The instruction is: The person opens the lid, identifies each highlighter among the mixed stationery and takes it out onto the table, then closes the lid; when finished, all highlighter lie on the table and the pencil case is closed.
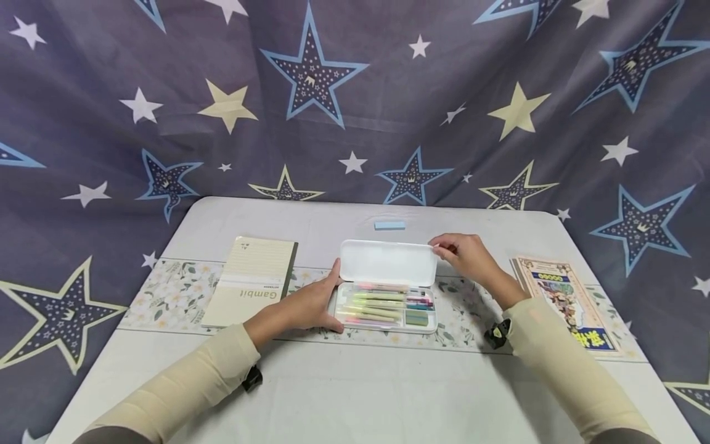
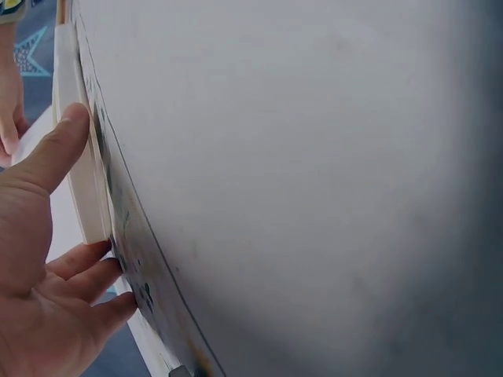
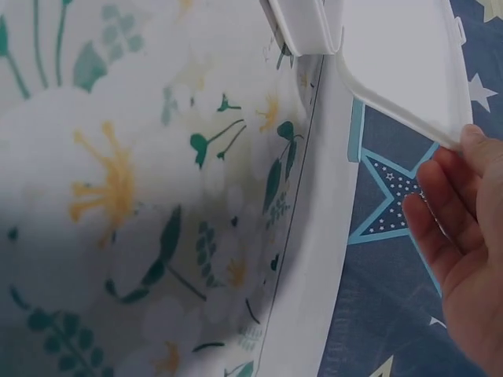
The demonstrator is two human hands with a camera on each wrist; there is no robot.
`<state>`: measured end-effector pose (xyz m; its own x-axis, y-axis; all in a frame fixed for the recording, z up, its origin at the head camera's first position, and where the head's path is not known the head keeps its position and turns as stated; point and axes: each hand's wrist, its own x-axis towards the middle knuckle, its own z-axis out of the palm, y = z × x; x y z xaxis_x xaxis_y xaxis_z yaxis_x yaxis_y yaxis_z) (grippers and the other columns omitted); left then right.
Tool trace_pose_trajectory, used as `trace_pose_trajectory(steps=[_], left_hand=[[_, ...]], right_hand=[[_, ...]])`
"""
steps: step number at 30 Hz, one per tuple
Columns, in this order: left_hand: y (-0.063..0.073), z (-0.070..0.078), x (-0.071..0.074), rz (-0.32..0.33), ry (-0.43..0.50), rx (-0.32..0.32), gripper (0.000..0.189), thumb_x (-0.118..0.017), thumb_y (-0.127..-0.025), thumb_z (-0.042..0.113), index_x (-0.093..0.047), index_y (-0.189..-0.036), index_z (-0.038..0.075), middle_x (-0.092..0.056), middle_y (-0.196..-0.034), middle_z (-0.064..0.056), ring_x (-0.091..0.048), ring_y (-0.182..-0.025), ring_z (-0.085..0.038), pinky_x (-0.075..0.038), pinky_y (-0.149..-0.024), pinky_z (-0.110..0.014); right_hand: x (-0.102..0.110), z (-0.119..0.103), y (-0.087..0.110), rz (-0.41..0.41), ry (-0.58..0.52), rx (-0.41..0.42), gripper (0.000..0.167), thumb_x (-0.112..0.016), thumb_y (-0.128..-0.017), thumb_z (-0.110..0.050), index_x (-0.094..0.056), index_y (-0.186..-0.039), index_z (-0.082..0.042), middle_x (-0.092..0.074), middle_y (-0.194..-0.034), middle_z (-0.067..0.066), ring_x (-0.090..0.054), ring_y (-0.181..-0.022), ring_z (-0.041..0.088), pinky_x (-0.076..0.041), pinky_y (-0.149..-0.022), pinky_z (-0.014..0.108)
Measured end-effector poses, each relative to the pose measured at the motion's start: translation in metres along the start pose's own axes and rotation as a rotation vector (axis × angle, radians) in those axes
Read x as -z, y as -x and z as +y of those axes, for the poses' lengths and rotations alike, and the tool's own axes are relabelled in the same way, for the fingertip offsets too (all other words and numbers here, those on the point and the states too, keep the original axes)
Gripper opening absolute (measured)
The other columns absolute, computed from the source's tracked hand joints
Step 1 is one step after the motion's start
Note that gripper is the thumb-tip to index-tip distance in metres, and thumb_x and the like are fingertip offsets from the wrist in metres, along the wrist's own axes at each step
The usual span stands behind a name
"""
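Observation:
A white pencil case (image 1: 388, 327) lies on the table with its lid (image 1: 388, 262) raised at the back. Several pens and highlighters (image 1: 377, 303) fill its long compartment, and a greenish block (image 1: 416, 317) sits in the small compartment at the right. My left hand (image 1: 313, 302) holds the case's left end, thumb (image 2: 67, 145) along the front wall and the other fingers at the end. At the lid's upper right corner, my right hand (image 1: 466, 256) pinches the edge between thumb (image 3: 474, 141) and fingers.
A beige notebook (image 1: 252, 280) lies left of the case. To the right, beneath the right forearm, is a stack of colourful booklets (image 1: 571, 302). Behind the lid lies a small light blue block (image 1: 390, 226). A floral strip (image 1: 177, 293) crosses the white table; a star-patterned cloth (image 1: 355, 123) hangs behind.

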<state>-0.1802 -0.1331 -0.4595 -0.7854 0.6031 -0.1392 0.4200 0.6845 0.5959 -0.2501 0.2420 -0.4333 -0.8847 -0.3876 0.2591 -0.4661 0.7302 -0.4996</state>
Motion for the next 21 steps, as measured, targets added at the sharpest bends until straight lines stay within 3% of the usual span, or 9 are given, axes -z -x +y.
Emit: trace_pose_trajectory(steps=[11,16,21], left_hand=[[0.001,0.0,-0.001,0.007,-0.054,0.002,0.146,-0.091,-0.071,0.047,0.015,-0.161,0.002,-0.054,-0.151,-0.005,-0.054,-0.137,-0.023,-0.044,-0.112,-0.043],[0.001,0.002,0.0,0.005,-0.064,0.013,0.145,-0.092,-0.071,0.047,0.013,-0.161,0.001,-0.054,-0.15,-0.006,-0.054,-0.137,-0.024,-0.043,-0.113,-0.044],[0.0,0.002,0.0,0.011,-0.091,0.018,0.145,-0.091,-0.072,0.048,0.013,-0.161,0.002,-0.05,-0.155,-0.01,-0.05,-0.142,-0.026,-0.042,-0.115,-0.044]], right_hand=[[-0.004,0.002,0.004,-0.007,0.024,0.012,0.022,-0.066,-0.101,-0.02,-0.076,-0.119,-0.011,-0.075,-0.087,0.006,-0.06,-0.067,0.008,-0.05,-0.06,0.028],[0.006,-0.008,0.008,-0.007,0.117,0.068,0.022,-0.067,-0.1,-0.019,-0.076,-0.118,-0.011,-0.075,-0.099,0.007,-0.068,-0.078,0.016,-0.058,-0.07,0.036],[0.009,-0.02,0.013,0.051,0.143,0.135,0.02,-0.071,-0.096,-0.013,-0.077,-0.114,-0.01,-0.074,-0.093,0.005,-0.067,-0.079,0.017,-0.058,-0.071,0.037]])
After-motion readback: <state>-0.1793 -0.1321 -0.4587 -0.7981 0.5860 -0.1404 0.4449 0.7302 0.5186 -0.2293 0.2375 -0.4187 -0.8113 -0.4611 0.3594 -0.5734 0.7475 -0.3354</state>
